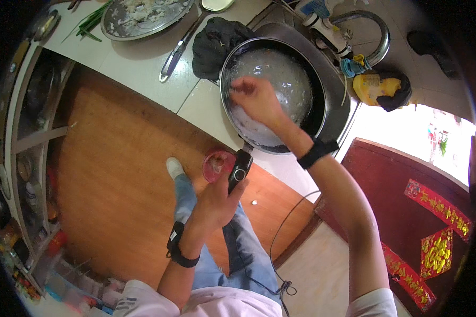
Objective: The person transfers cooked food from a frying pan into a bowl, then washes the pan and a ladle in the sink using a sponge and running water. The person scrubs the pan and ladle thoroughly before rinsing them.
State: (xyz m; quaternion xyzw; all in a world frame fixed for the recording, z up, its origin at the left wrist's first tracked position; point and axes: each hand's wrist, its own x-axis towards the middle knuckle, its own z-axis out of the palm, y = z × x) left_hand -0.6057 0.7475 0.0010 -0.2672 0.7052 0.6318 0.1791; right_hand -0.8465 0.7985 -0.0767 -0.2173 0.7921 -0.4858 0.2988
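A deep black frying pan holds cloudy, foamy water, resting partly on the white tiled counter and partly over the sink. My left hand is wrapped around its black handle, which points back toward me. Above the water, near the pan's left inner wall, is my right hand with curled fingers. Whether anything is inside those fingers is hidden. A crumpled dark cloth lies against the pan's far left side. Left of it, a metal ladle lies on the counter.
A metal plate with rice and some green onions are at the back left. A curved faucet and a yellow bottle stand by the sink. On the floor is a pink bin; a cable hangs beside my leg.
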